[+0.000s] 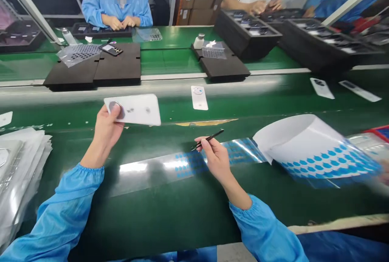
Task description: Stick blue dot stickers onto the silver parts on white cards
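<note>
Now your left hand point(106, 129) pinches the white card point(135, 109) by one end, so its face shows. Your right hand point(214, 157) grips the tweezers point(209, 139) low over the blue stickers point(190, 164).

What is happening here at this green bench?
A person in blue sleeves works at a green bench. The left hand holds up a white panel by one end, thumb on a dark round spot. The right hand pinches black tweezers just above a clear strip of small blue stickers lying on the bench. A curled sheet of such stickers lies to the right. Other people handle dark trays opposite.
</note>
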Motion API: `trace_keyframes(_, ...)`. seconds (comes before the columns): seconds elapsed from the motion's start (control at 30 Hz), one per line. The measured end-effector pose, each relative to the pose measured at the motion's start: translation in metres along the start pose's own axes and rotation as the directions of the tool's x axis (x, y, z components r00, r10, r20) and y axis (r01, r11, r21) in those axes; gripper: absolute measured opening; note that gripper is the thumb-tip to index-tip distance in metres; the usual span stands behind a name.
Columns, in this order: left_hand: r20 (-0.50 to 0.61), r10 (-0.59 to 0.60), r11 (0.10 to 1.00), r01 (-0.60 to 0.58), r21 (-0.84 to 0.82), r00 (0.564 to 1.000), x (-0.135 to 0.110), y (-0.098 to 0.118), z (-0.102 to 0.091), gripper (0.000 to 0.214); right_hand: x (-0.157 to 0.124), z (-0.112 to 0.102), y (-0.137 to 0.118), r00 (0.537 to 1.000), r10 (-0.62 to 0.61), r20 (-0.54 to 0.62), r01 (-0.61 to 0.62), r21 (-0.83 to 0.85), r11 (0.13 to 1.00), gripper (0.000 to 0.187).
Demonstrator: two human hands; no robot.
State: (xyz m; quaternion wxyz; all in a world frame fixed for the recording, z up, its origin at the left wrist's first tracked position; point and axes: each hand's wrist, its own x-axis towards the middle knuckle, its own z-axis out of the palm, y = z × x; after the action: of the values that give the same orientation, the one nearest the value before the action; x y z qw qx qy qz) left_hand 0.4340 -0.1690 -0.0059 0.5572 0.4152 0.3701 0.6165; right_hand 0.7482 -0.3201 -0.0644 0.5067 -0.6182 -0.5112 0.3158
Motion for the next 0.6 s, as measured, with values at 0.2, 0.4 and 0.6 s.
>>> trace_keyframes(0.2,0.441,-0.611,0.745,0.288,0.602,0.657,-0.077,-0.002,0.006,0.042,-0.022,0.015,0.006,0.958,0.138,0.253,-0.186,0.175,0.967,0.040)
trace_keyframes(0.4,0.597,-0.412,0.433,-0.429,0.793,0.688,-0.121,-0.038,0.007,0.059,-0.022,0.017,0.006,0.896,0.102,0.431,-0.121,0.017,0.992,0.044)
trace_keyframes(0.6,0.632,-0.394,0.217,-0.601,0.770,0.667,-0.142,-0.040,-0.008,0.084,-0.024,0.015,0.007,0.884,0.072,0.462,-0.061,-0.038,0.997,0.040)
